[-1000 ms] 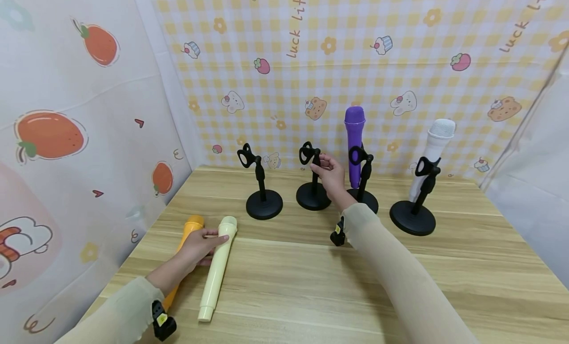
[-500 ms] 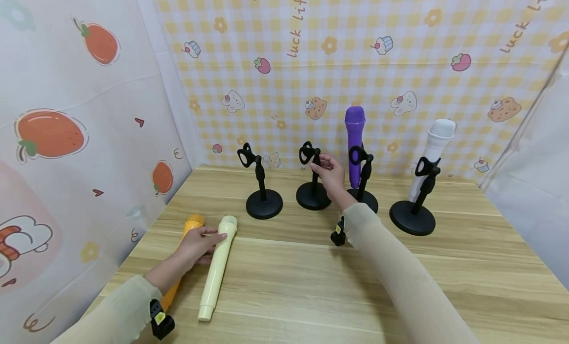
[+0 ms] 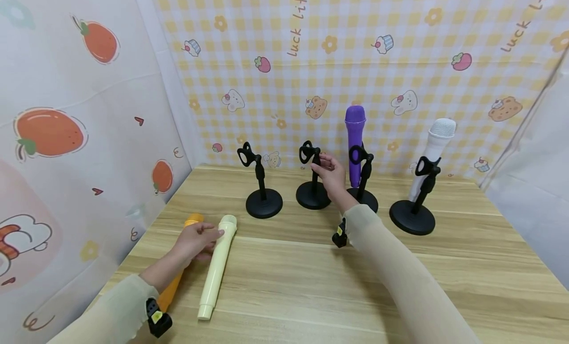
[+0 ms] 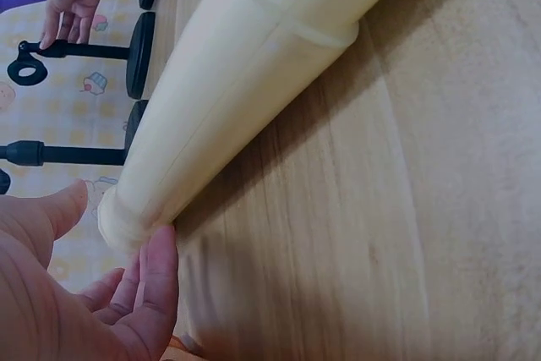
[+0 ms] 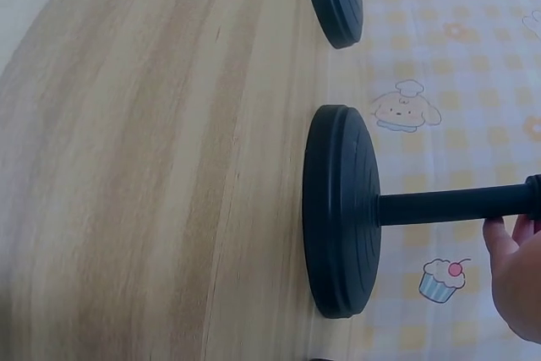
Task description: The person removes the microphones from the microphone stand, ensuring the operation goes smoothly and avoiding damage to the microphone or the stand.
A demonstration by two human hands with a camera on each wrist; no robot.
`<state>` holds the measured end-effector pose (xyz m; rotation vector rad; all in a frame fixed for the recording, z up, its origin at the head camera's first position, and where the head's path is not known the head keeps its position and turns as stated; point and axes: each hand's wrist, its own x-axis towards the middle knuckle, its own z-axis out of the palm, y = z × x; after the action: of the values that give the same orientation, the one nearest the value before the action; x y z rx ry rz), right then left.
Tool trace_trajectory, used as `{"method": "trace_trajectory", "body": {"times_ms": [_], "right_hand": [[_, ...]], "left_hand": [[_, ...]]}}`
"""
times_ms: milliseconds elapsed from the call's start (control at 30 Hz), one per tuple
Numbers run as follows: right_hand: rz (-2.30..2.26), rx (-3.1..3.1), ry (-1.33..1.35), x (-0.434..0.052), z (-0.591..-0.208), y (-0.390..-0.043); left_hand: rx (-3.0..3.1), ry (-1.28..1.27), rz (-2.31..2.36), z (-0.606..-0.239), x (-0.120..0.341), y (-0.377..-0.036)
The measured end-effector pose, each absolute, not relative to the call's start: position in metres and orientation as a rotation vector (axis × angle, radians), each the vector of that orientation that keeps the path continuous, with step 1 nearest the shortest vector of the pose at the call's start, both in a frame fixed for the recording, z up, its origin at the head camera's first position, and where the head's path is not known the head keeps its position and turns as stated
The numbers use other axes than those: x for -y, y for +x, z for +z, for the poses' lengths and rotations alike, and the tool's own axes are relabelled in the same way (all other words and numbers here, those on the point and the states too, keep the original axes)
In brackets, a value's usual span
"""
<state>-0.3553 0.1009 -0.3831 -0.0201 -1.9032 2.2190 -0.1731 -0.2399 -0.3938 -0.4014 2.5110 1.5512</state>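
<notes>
My left hand (image 3: 194, 242) is beside the head end of a cream microphone (image 3: 217, 270) that lies on the table. In the left wrist view its thumb is lifted away, while the fingertips (image 4: 161, 247) are at the microphone's head. Partly hidden beneath that hand and wrist lies an orange microphone (image 3: 171, 290). My right hand (image 3: 332, 178) pinches the upper pole of a black microphone stand (image 3: 313, 195), second from the left, whose clip holds nothing. The right wrist view shows the stand's round base (image 5: 342, 213), with fingers at the pole.
Left of the held stand is another black stand (image 3: 264, 204) with a bare clip. To the right, a purple microphone (image 3: 354, 131) and a white microphone (image 3: 437, 141) stand upright at two more stands. A patterned cloth (image 3: 275, 87) hangs behind the wooden table (image 3: 302, 294).
My left hand has drawn slightly left, its thumb coming off the top of the cream microphone. The right hand stays at the stand's pole.
</notes>
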Motion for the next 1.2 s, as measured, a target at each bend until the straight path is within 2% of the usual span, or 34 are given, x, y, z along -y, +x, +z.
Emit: {"method": "trace_trajectory", "body": {"times_ms": [767,1200], "right_hand": [[2.178,1.999,0.051,-0.118,-0.392,-0.335],[2.108,2.090,0.069,-0.132,-0.396,-0.321]], "left_hand": [[-2.571,-0.323,1.591,-0.374,0.240,-0.177],[-2.589,-0.277,1.613,-0.366,0.224,-0.189]]}}
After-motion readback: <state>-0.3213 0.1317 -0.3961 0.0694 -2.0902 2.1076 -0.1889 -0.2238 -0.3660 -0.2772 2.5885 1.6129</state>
